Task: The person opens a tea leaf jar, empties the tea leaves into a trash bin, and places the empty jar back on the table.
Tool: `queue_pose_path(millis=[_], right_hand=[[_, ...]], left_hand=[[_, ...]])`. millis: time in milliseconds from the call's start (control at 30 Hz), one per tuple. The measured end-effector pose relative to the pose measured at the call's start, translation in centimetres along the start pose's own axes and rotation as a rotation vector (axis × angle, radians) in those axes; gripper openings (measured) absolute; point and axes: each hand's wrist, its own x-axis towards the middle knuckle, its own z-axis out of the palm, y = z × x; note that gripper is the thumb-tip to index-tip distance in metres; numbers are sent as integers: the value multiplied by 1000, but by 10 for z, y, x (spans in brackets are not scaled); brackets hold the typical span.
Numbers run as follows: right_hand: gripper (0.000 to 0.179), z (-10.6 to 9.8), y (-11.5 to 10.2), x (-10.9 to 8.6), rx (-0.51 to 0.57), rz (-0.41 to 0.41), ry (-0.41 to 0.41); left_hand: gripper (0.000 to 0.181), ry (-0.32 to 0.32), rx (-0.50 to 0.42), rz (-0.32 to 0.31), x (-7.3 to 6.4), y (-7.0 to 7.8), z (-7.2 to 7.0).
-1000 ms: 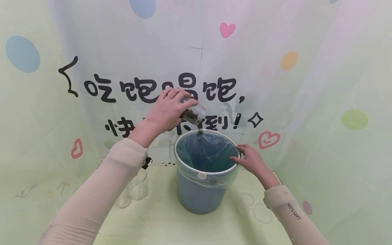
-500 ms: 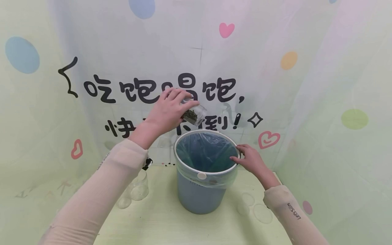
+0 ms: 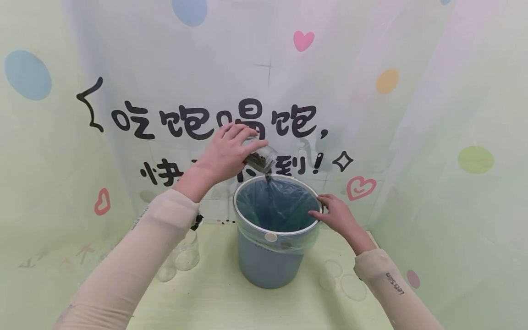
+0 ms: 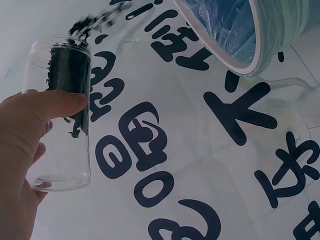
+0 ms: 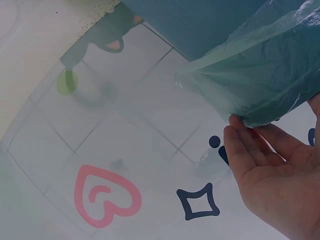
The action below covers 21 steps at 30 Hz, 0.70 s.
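Observation:
My left hand (image 3: 227,151) grips a clear glass jar (image 4: 60,170), thumb and fingers wrapped around its side. The jar is tilted mouth-down over the far rim of a blue trash can (image 3: 268,270). Dark dried leaves, like loose tea (image 4: 70,70), fill part of the jar and stream out of its mouth into the can. A thin clear plastic bag (image 3: 280,201) lines the can and folds over its white rim. My right hand (image 3: 340,217) holds the can's right rim, its thumb over the edge and the fingers against the bag outside.
A clear glass jar (image 3: 188,256) stands left of the can beside a round clear lid (image 3: 167,274), partly behind my left sleeve. Several clear rings or lids, one a thin ring (image 3: 354,287), lie on the pale green tabletop (image 3: 214,302) to the right. A printed curtain (image 3: 350,55) hangs close behind.
The leaf stream showed a second ago, stopped half a second ago, and runs again now. My left hand has dipped the jar slightly downward. The right hand keeps its place on the rim.

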Motion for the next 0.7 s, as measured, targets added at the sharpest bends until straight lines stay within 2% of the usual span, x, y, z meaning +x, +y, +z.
queue_pose_path(millis=[500, 600, 700], right_hand=[[60, 0, -1, 0, 6, 9, -2], [60, 0, -1, 0, 8, 10, -3], [59, 0, -1, 0, 5, 6, 6]], left_hand=[[56, 53, 2, -8, -2, 1, -3], [57, 27, -12, -7, -2, 1, -3], [58, -66, -14, 17, -2, 1, -1]])
